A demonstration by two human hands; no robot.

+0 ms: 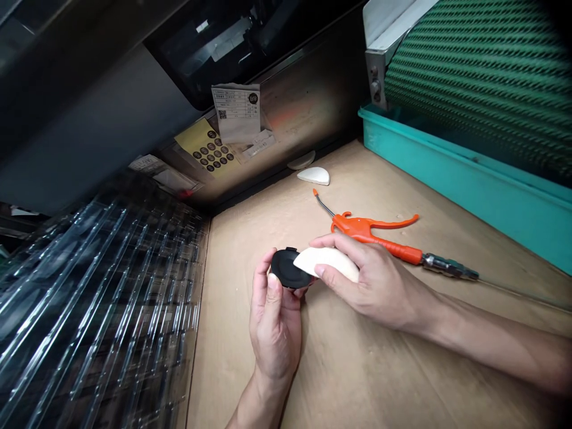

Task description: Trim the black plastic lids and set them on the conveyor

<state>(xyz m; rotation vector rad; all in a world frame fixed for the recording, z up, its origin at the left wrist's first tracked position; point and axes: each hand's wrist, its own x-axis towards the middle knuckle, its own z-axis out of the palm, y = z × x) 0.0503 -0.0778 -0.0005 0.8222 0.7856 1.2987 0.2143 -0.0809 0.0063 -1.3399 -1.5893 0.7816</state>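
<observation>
My left hand (276, 316) is closed round the edge of a round black plastic lid (286, 269), its thumb on the near rim. The lid's shallow inner face is turned up, with a small tab on its far edge. Between thumb and fingers, my right hand (379, 277) grips a white half-moon sponge pad (328, 262). The pad's pointed tip touches or overlaps the right part of the lid. Behind my right hand lies an orange air blow gun (361, 229) with a bent metal nozzle.
Another white half-moon pad (314, 175) lies at the back of the brown work surface (232, 250). Stacked clear plastic trays (102, 298) stand at left. A teal bin (447, 161) sits below a green conveyor belt (478, 77) at right. Labels hang on the metal panel (304, 107).
</observation>
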